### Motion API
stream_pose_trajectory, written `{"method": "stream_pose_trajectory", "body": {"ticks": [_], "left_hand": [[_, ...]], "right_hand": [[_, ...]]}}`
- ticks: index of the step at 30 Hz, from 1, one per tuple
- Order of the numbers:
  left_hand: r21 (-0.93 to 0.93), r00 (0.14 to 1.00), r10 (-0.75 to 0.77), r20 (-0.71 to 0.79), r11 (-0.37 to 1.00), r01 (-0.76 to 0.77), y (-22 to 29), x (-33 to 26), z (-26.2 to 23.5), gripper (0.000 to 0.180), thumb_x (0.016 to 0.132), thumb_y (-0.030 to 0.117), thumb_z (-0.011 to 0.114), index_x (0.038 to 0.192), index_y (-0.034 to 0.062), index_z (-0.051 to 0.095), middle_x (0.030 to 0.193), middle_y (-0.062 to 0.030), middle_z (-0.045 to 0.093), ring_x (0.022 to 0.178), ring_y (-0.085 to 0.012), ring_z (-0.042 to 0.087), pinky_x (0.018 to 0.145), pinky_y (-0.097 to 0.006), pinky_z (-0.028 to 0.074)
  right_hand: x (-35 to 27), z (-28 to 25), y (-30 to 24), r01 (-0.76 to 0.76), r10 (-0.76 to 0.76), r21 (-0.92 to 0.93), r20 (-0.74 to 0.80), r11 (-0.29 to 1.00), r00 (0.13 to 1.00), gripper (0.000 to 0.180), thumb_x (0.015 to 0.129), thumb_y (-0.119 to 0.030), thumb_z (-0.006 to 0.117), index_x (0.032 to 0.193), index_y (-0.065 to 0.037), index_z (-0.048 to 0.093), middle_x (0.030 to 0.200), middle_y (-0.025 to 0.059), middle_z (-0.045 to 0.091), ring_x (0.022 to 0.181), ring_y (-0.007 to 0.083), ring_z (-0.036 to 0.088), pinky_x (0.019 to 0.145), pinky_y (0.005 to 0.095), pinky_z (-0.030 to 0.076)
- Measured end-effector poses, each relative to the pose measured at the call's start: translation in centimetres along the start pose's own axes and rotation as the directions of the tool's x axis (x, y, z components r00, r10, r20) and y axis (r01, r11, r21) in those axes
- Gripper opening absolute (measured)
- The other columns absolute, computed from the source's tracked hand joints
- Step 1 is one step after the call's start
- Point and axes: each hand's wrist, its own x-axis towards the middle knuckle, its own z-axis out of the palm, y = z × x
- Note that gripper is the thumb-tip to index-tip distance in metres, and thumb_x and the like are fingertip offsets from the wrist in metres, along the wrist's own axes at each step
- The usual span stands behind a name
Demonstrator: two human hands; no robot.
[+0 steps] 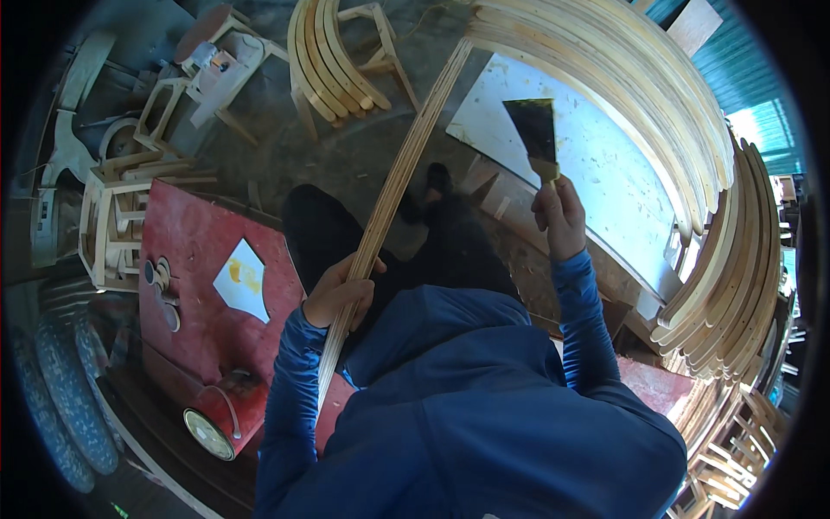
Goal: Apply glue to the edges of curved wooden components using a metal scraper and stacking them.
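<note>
Strip of pale layered wood (413, 156) slants forward-right through the gripping left hand (341, 294); apart to its right, the right hand (562, 221) holds a black-bladed scraper (534, 130) over a white board's (609, 169) near edge.

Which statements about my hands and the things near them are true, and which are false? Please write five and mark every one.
1. The left hand holds a long, pale, layered wooden strip. True.
2. The right hand is empty. False: this hand holds a dark, flat, flared scraper.
3. The scraper's blade touches the wooden strip. False: the two are apart.
4. A white, angular sheet with yellow stains lies on a flat red board. True.
5. The red, round can with a wire handle is on the person's right. False: the can is on the person's left.
</note>
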Motion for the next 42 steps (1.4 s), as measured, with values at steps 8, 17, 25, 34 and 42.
{"method": "stream_pose_trajectory", "body": {"ticks": [8,17,25,34,42], "left_hand": [[0.203,0.996,-0.087,0.014,0.976,0.082,-2.5,1.1,0.3,0.042,0.089,0.019,0.06,0.123,-0.0004,0.046,0.057,-0.0039,0.053,0.038,-0.0133,0.049,0.039,-0.023,0.04],[0.168,0.984,-0.151,0.094,0.977,0.134,-2.6,1.4,-1.1,0.043,0.092,0.027,0.06,0.122,-0.0001,0.045,0.06,-0.0039,0.054,0.041,-0.0137,0.054,0.038,-0.024,0.043],[0.28,0.956,-0.292,0.036,0.921,0.271,-2.6,0.8,-3.0,0.04,0.099,0.042,0.054,0.109,0.004,0.05,0.067,-0.0048,0.056,0.044,-0.0142,0.057,0.04,-0.025,0.047],[0.342,0.921,-0.358,-0.152,0.855,0.389,-2.5,-0.5,-4.1,0.043,0.1,0.051,0.051,0.098,0.0083,0.054,0.064,-0.0027,0.051,0.045,-0.0143,0.055,0.042,-0.028,0.047],[0.255,0.867,-0.439,-0.236,0.833,0.491,-1.8,0.0,-3.3,0.033,0.099,0.043,0.05,0.093,0.0105,0.053,0.063,-0.0016,0.049,0.047,-0.0118,0.046,0.042,-0.027,0.04]], "right_hand": [[-2.0,0.9,4.1,-0.196,0.195,0.017,0.053,0.98,0.979,0.043,0.106,-0.036,0.052,0.129,-0.001,0.063,0.079,-0.0004,0.06,0.068,0.0058,0.051,0.059,0.0223,0.041],[-2.4,-0.3,4.1,-0.182,0.184,0.103,-0.011,0.978,0.983,0.037,0.103,-0.028,0.059,0.132,-0.005,0.064,0.086,0.003,0.065,0.073,0.009,0.059,0.063,0.0243,0.048],[-2.6,-0.8,3.3,0.117,-0.142,-0.356,-0.043,0.927,0.989,0.039,0.093,-0.011,0.07,0.131,-0.004,0.064,0.107,0.0134,0.068,0.098,0.0228,0.066,0.087,0.0331,0.051],[-1.3,-0.2,3.4,0.253,-0.237,-0.579,0.105,0.775,0.966,0.041,0.088,-0.01,0.073,0.129,-0.014,0.067,0.091,0.0106,0.061,0.078,0.0283,0.065,0.068,0.0365,0.051],[-0.4,0.6,3.7,0.333,-0.286,-0.551,0.173,0.765,0.943,0.042,0.087,-0.011,0.074,0.128,-0.016,0.068,0.088,0.0095,0.06,0.074,0.0278,0.064,0.064,0.0375,0.051]]}}
